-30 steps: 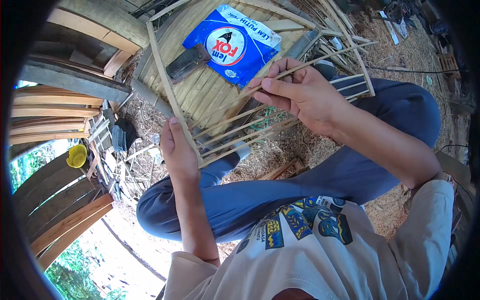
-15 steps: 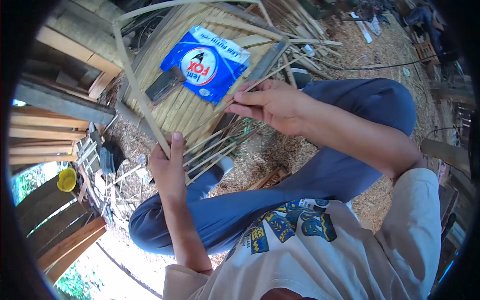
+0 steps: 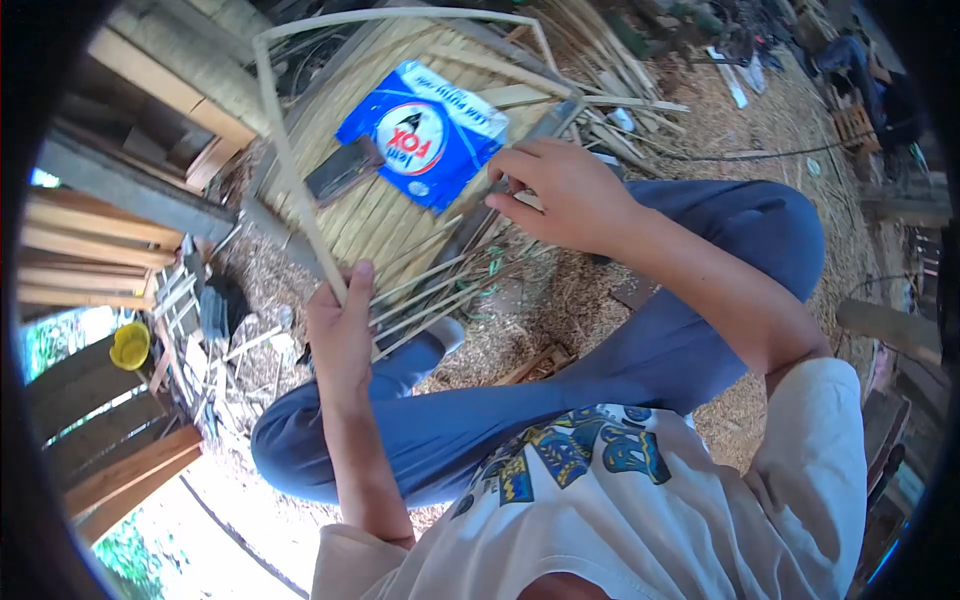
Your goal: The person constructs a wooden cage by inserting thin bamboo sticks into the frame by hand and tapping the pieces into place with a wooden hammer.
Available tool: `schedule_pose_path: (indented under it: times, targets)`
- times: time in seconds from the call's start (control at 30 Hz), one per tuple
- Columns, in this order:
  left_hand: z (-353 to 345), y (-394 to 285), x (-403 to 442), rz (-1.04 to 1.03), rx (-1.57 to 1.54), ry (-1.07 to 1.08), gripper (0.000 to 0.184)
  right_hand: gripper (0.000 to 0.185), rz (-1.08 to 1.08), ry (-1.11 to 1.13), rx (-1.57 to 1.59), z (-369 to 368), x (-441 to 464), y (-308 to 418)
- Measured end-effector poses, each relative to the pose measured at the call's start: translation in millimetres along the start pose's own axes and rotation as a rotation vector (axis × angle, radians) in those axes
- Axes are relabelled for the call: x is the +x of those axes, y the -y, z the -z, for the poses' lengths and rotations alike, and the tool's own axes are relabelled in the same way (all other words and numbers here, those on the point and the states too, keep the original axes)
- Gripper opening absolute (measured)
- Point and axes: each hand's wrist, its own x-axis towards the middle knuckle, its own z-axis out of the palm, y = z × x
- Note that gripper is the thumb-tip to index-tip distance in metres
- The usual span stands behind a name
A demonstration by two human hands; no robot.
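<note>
My left hand (image 3: 340, 325) is closed round a pale, bent bamboo strip (image 3: 290, 165), thumb on top. From the hand the strip rises, then turns sharply right across the far side of the board and bends down again. Several thin bamboo sticks (image 3: 430, 290) fan out rightward beside the same hand; whether it grips them too is unclear. My right hand (image 3: 560, 195) hovers past their far ends, near the corner of a blue glue packet (image 3: 440, 180). Its fingers are loosely curled with the thumb apart, and nothing shows between them. A dark flat-bladed tool (image 3: 345, 170) overlaps the packet's left edge.
The packet lies on a slatted bamboo board (image 3: 400, 235) with a dark wooden border. Loose strips (image 3: 620, 140) are piled beyond its right corner. Shavings cover the ground (image 3: 700, 420). A yellow bowl-like object (image 3: 130, 346) is at the left, near wooden planks (image 3: 95, 250).
My right hand has let go of the thin stick it was pinching and has shifted slightly right, its thumb now apart. My left hand keeps the bent strip; the view has shifted a little.
</note>
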Motion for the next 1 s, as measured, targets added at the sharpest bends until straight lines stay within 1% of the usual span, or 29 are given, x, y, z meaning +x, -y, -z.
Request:
schedule_pose_path:
  times: [0.03, 0.13, 0.17, 0.27, 0.3, 0.4, 0.47, 0.5, 0.57, 0.67, 0.77, 0.9, 0.97, 1.0]
  targets:
    - [1.0, 3.0, 1.9, 0.009, 0.008, -0.013, 0.030, 0.022, 0.124, -0.017, -0.055, -3.8, 0.8, 0.1]
    - [3.4, 5.0, 4.2, 0.012, 0.007, 0.005, 0.031, 0.017, 0.195, 0.085, 0.112, -28.9, 1.0, -5.2]
    - [1.7, 1.6, 2.3, 0.048, 0.007, -0.012, 0.033, 0.012, 0.227, 0.060, 0.141, -37.0, 0.5, -7.5]
    - [-0.6, 0.0, 0.9, 0.056, 0.032, -0.033, 0.036, 0.010, 0.264, -0.003, 0.115, -45.7, 1.3, -11.0]
    - [4.0, 2.7, 2.1, 0.065, 0.105, -0.028, 0.043, 0.010, 0.261, -0.001, 0.104, -46.0, 1.7, -9.4]
    - [4.3, 2.1, 4.2, 0.029, -0.005, -0.130, 0.046, 0.010, 0.257, 0.003, 0.072, -43.8, 1.0, -5.4]
    - [1.5, -2.8, 4.6, -0.036, -0.036, -0.193, 0.046, 0.011, 0.269, 0.000, 0.059, -43.6, -1.4, -2.3]
    - [1.1, -3.5, 4.7, -0.067, -0.051, -0.228, 0.046, 0.011, 0.210, 0.072, 0.077, -39.4, -2.3, 1.8]
    - [8.6, -0.5, 7.1, -0.046, -0.057, -0.185, 0.043, 0.012, 0.092, 0.220, 0.115, -29.4, -4.7, 11.0]
    - [12.2, -0.9, 6.6, 0.019, -0.129, -0.159, 0.041, 0.012, 0.123, 0.172, 0.281, -32.9, -9.8, 11.0]
    - [13.0, -2.2, 6.9, 0.060, -0.175, -0.149, 0.039, 0.011, 0.152, 0.138, 0.296, -26.9, -10.0, 19.9]
    - [10.7, -3.6, 5.4, 0.098, -0.219, -0.149, 0.039, 0.008, 0.137, 0.130, 0.317, -24.7, -7.5, 22.7]
    - [12.5, -1.1, 6.1, 0.099, -0.215, -0.117, 0.039, 0.008, 0.117, 0.141, 0.320, -23.8, -4.8, 21.4]
    - [12.9, -0.2, 6.4, 0.099, -0.214, -0.100, 0.040, 0.009, 0.141, 0.140, 0.321, -26.0, -2.8, 18.5]
